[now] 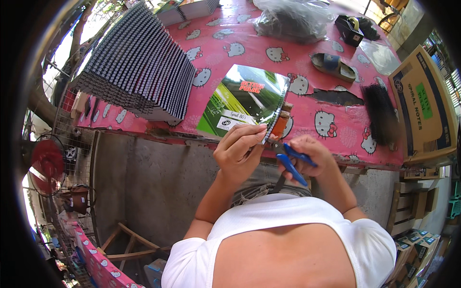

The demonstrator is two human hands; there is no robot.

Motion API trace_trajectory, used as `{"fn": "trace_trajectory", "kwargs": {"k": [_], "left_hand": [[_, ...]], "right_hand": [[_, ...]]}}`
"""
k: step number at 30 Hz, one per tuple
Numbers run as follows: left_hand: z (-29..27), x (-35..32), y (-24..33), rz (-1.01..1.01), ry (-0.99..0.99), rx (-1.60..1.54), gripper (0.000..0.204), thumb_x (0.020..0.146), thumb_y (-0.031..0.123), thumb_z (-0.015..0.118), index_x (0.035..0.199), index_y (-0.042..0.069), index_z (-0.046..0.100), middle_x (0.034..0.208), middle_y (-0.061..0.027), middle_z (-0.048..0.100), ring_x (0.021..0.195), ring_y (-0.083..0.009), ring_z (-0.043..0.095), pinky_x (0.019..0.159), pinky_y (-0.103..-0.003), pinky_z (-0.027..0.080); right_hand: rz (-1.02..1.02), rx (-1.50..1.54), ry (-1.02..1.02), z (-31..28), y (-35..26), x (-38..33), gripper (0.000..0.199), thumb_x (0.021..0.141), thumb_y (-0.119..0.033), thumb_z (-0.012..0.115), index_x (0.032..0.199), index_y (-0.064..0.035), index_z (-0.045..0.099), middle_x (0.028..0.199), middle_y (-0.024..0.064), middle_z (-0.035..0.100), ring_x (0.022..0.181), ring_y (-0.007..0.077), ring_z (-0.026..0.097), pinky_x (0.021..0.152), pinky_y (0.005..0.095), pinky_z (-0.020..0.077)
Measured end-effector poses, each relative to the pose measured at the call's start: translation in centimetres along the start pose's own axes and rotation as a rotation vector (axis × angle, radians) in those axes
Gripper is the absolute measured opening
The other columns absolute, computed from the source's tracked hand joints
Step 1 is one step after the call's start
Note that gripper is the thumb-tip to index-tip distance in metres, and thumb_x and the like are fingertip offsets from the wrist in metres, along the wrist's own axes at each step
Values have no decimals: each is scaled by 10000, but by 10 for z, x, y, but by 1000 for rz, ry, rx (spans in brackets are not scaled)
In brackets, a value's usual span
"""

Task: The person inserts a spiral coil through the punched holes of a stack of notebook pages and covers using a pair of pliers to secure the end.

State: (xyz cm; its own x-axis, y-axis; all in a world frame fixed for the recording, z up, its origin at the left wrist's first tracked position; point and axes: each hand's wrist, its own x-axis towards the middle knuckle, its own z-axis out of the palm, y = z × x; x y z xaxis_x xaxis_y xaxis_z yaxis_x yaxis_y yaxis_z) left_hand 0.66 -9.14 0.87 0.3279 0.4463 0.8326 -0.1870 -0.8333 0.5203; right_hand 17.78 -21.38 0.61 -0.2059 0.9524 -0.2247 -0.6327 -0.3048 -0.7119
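Pinching the green spiral notebook [242, 103] is the left hand [238, 152]; right hand [311, 156] grips seemingly blue-handled pliers [291, 162]

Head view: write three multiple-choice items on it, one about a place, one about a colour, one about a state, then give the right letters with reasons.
1. Where does the big stack of spiral notebooks lie?
A. on the table's left part
B. on the floor
C. inside the cardboard box

2. What colour are the handles of the pliers in the right hand?
A. red
B. blue
C. yellow

3. How is the green notebook being handled?
A. it lies untouched
B. it sits closed in the box
C. the left hand pinches its near edge by the spiral

Answers:
1 A, the stack rests on the pink tablecloth at the left, apart from the cardboard box.
2 B, both handles show blue against the hand.
3 C, the fingertips close on the lower corner next to the wire binding.
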Motion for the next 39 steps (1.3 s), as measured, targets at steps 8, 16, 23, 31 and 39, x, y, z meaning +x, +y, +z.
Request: {"fn": "trace_trajectory", "kwargs": {"k": [8, 16, 23, 31, 39], "left_hand": [[-11, 22, 7, 56, -21, 100, 234, 641, -59, 740, 844, 36, 673, 915, -83, 680, 755, -224, 623, 684, -311, 510], [-52, 74, 18, 84, -170, 209, 296, 628, 66, 807, 908, 53, 712, 951, -80, 655, 815, -257, 632, 674, -309, 509], [-250, 138, -13, 25, 770, 75, 436, 979, 349, 470, 1254, 12, 475, 1202, -155, 564, 1014, -242, 604, 801, -296, 483], [-312, 216, -110, -476, 726, -182, 822, 859, 740, 364, 1201, 5, 498, 1130, -175, 555, 997, -215, 519, 905, -335, 392], [-291, 232, -123, -274, 840, 438, 468, 844, 448, 660, 735, 14, 526, 651, -79, 548, 630, -182, 512, 652, -334, 452]], "right_hand": [[-416, -1615, 855, -115, -11, -59, 385, 683, -89, 769, 1044, -21, 653, 1156, 153, 610, 1051, 295, 599, 873, 375, 486], [-871, -1922, -93, 81, -92, 73, 628, 714, -114, 714, 1303, -113, 498, 1135, 125, 592, 980, 298, 611, 794, 374, 518], [-1330, -1593, 447, 115, -304, 185, 233, 916, -67, 524, 1134, 5, 566, 989, 100, 656, 851, 211, 658, 755, 374, 564], [-1034, -1250, 390, 184, -211, 361, 468, 805, -413, 649, 1063, -23, 640, 866, 71, 665, 744, 156, 594, 697, 281, 472], [-1031, -1278, 401, 187, -222, 397, 690, 782, -424, 602, 1297, 9, 449, 1101, 187, 578, 1054, 244, 534, 884, 345, 426]]}}
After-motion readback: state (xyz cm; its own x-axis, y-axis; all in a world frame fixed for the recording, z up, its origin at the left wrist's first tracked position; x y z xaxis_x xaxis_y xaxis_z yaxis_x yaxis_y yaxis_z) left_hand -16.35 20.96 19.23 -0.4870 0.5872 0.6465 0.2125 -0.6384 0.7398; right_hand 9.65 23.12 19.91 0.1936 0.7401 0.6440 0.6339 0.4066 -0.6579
